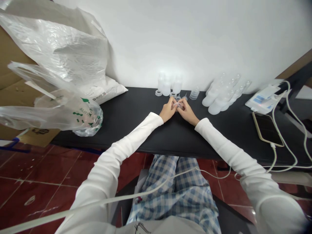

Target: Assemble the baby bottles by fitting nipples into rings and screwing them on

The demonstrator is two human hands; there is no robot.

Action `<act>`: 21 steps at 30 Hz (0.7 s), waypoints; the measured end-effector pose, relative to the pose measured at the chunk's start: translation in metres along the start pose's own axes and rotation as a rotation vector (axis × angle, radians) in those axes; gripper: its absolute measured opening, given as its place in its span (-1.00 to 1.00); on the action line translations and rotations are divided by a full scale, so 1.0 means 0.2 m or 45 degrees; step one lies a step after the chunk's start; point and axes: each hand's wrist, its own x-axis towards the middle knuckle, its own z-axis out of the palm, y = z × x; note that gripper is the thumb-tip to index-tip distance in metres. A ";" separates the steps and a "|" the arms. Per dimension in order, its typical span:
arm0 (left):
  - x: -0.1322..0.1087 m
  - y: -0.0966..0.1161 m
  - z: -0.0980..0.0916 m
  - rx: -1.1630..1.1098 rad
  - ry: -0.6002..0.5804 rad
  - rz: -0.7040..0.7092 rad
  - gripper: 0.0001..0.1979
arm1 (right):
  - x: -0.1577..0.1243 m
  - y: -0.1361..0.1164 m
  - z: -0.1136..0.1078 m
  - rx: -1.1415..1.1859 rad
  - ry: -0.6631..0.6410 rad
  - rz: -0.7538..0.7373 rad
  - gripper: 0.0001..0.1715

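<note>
In front of me, over the table, my left hand (168, 110) and my right hand (187, 112) meet fingertip to fingertip. Both are closed around a small translucent plastic ring (179, 104), partly hidden by the fingers. Just beyond them lie two loose rings, one ring (158, 93) to the left and another ring (173, 94) behind my left fingers. Small clear pointed pieces (185, 97) rest behind the right hand. Several frosted white bottles (167, 86) stand against the wall, and a stack of clear rings (194, 93) is to their right.
Frosted bottles with clear domed tops (220, 96) lie piled at the right. Farther right are a phone (266, 128) on a white cable and a white box (263, 99). A large white sack (70, 48) and a clear carrier bag (85, 117) occupy the left. Another cable (151, 192) crosses my lap.
</note>
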 end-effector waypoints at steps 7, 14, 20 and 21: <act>0.01 -0.04 0.01 -0.261 -0.062 -0.020 -0.78 | 0.02 0.02 -0.01 -0.020 0.070 -0.033 -0.72; 0.03 -0.11 0.02 -0.379 0.059 -0.128 -0.68 | 0.00 0.00 -0.02 -0.079 -0.056 -0.101 -0.58; 0.03 -0.10 0.03 -0.529 0.057 -0.207 -0.68 | 0.00 -0.02 -0.01 -0.159 0.029 -0.098 -0.51; 0.03 -0.10 0.03 -0.525 0.055 -0.203 -0.68 | 0.00 -0.02 -0.01 -0.164 0.031 -0.102 -0.52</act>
